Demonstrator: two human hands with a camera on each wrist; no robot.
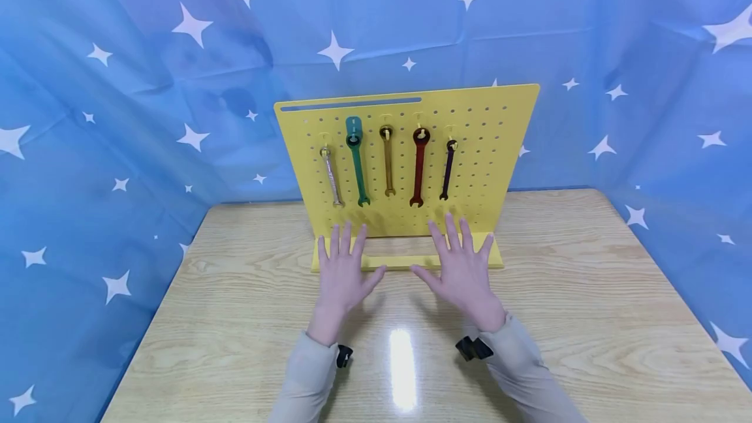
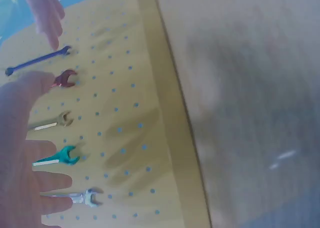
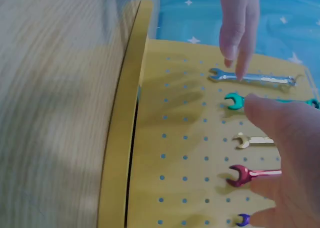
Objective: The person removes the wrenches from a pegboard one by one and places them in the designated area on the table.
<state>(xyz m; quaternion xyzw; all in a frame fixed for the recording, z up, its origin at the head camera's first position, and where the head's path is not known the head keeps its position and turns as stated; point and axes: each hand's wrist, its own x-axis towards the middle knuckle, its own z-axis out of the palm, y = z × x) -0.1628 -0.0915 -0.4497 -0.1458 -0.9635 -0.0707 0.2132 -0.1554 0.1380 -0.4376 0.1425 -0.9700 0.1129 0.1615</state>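
Note:
Both hands are held out over the table before a yellow pegboard [image 1: 493,149], fingers spread and nothing in them. My left hand [image 1: 342,279] is at the board's lower left, my right hand [image 1: 466,276] at its lower right. On the board hang combination wrenches in a row: a silver wrench [image 1: 331,176], a green wrench [image 1: 358,172], a gold wrench [image 1: 388,162], a red wrench [image 1: 419,168] and a purple wrench [image 1: 449,168]. Their ring ends are up on hooks, open ends down. In the left wrist view, fingers overlap the silver wrench [image 2: 91,197].
A teal tag or holder [image 1: 354,126] sits at the top of the green wrench. The board stands on a yellow base [image 1: 405,261] on a light wooden table [image 1: 235,318]. Behind and beside it hangs a blue cloth with white stars [image 1: 376,12].

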